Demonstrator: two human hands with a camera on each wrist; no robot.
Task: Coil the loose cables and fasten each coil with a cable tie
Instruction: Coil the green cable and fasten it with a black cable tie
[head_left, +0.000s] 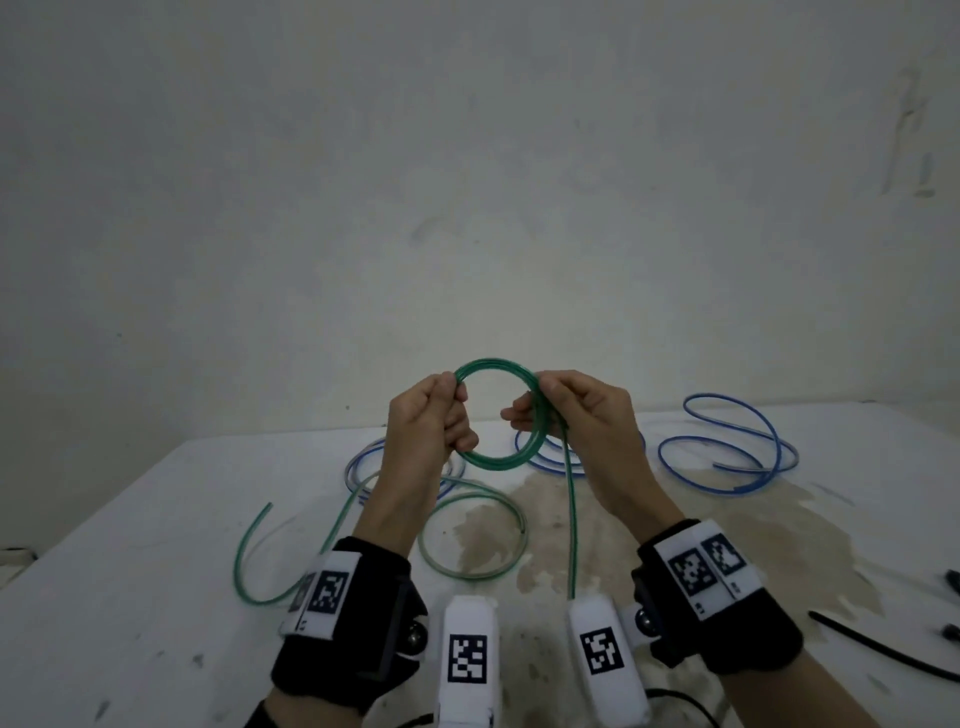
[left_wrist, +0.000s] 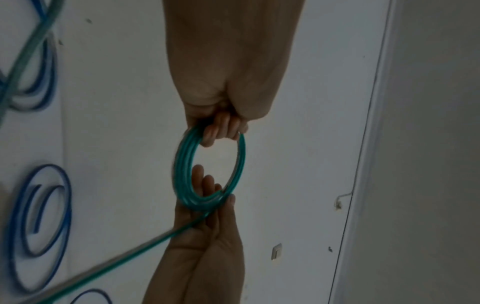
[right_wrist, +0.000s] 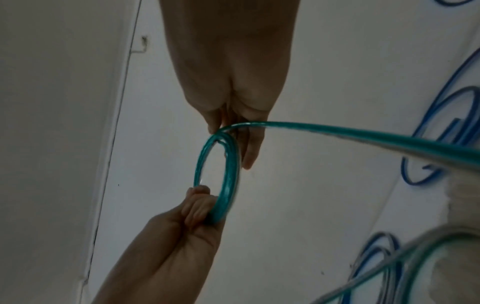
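A green cable coil of several turns hangs in the air above the white table, held between both hands. My left hand grips its left side with curled fingers. My right hand pinches the right side between thumb and fingers. From the right hand a straight green tail drops toward me; it also shows in the wrist views as the tail and the tail. More loose green cable curls on the table below the hands.
Loose blue cables lie on the table at the left and at the right. Black cable ties lie at the right edge. A stained patch marks the table's middle. A plain wall stands behind.
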